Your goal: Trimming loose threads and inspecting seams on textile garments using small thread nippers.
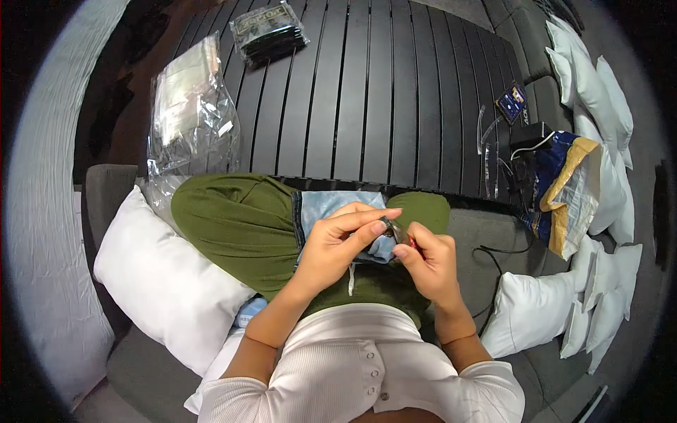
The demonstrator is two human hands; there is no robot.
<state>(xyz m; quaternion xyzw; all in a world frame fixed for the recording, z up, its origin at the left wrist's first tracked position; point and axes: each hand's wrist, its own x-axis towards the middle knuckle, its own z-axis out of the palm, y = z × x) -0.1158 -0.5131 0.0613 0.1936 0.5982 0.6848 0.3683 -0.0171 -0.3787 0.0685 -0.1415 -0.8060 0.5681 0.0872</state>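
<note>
The person sits on a grey sofa (486, 240) with legs in green trousers (240, 225) folded up, and both hands meet over the lap, close to the body where fine work is easy to see. The left hand (338, 243) has its grip pressed together, thumb and forefinger pinching a small dark ring-shaped piece (386, 224) at its edge so it stays steady. The right hand (430, 264) comes in from the other side; its grip is closed around a thin red tool (415, 245), whose tip points toward the small piece. What kind of tool it is I cannot tell, since the fingers cover most of it. A piece of light blue cloth (331, 204) lies on the lap just under the hands, likely to catch anything dropped.

A white pillow (162, 282) rests beside the left leg. On the black slatted desk (381, 84) ahead lie clear plastic bags (190, 113) and a dark packet (269, 32), well apart from the hands. A blue and gold mailing bag (564, 187) sits to the right.
</note>
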